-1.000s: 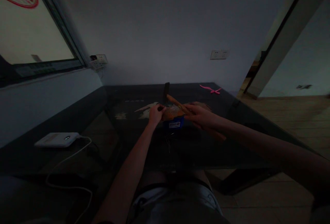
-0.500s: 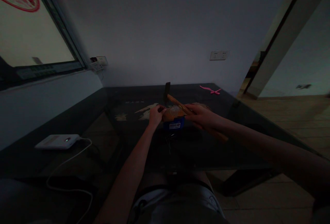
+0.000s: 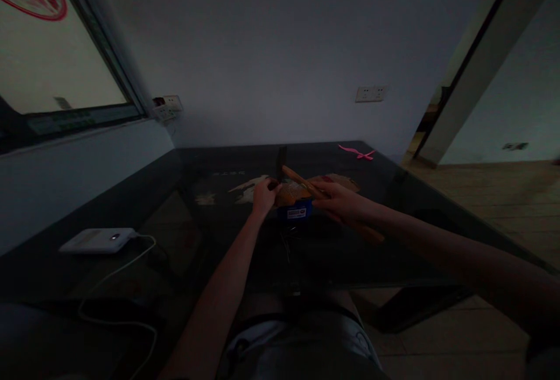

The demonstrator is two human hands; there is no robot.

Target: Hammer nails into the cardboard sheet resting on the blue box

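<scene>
My right hand (image 3: 343, 199) is wrapped round the wooden handle of a hammer (image 3: 301, 179). The dark hammer head stands over the far left side of a brown, rough-topped piece (image 3: 293, 193), which rests on a blue container (image 3: 295, 212) with a white label. At the left edge of that brown piece, my left hand (image 3: 265, 193) is closed in a pinch just under the hammer head. Whatever its fingertips hold is too small and dark to make out. Several thin, shiny nail-like pieces (image 3: 286, 243) lie on the table in front of the container.
On the dark glossy table (image 3: 196, 164), a white power bank (image 3: 98, 240) with a cable lies at the left. A pink ribbon-like strip (image 3: 359, 153) is at the back right. Torn pale paper (image 3: 247, 189) and brown paper (image 3: 345, 182) lie behind my hands.
The hammer head has come down slightly towards my left fingertips, and my right hand has shifted a little with it. My left hand stays in place.
</scene>
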